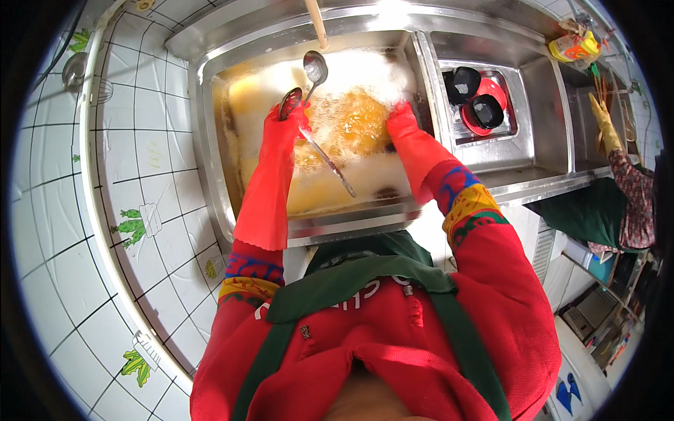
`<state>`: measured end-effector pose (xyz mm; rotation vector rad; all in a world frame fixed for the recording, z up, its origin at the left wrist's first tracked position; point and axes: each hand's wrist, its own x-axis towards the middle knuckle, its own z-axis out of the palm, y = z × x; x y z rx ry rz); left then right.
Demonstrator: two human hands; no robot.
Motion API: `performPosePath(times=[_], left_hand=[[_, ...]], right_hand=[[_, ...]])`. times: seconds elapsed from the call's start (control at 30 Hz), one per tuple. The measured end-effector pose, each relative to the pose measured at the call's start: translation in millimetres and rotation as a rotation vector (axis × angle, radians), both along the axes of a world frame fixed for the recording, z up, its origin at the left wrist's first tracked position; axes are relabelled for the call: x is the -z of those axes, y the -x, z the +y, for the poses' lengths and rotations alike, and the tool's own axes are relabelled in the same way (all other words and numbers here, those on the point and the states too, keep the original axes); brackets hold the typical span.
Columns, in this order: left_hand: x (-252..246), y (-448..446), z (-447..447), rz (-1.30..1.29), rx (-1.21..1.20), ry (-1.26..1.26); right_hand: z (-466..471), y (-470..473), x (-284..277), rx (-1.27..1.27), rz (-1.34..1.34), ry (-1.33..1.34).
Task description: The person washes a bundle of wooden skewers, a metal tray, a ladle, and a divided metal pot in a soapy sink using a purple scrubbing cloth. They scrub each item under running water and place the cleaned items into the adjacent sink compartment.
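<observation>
Both my hands wear long red rubber gloves over a large steel sink [316,223] of yellowish soapy water [363,118]. My left hand [284,126] is closed around metal ladles near the basin's middle. One ladle's bowl [315,67] points up and away from me; a second, darker ladle bowl [290,103] rests by my fingers. From the same hand a metal handle [333,167] slants down over the water. On the basin's right side, my right hand [404,123] reaches into white foam. Its fingertips are blurred and partly hidden, so any hold there is unclear.
A wooden stick [317,23] leans at the sink's back edge. Black bowls [487,111] and red bowls [494,92] sit in the right-hand basin. Farther right, a co-worker's yellow-gloved hand [605,121] is near thin sticks [601,87] and a yellow container [575,48]. White tiles [152,131] flank the left.
</observation>
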<state>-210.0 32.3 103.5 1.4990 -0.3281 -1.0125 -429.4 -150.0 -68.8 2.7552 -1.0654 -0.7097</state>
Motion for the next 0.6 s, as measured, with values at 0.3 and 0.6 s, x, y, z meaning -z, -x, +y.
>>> performPosePath(times=[0.3,0.6], left_hand=[[24,6,5,-0.061,0.018,-0.038],[30,-5,18,-0.048,-0.021,-0.097]], right_hand=[[-50,-34,-4,0.201,-0.63,0.168],[-1,-75,44,1.218,-1.023,-0.256]])
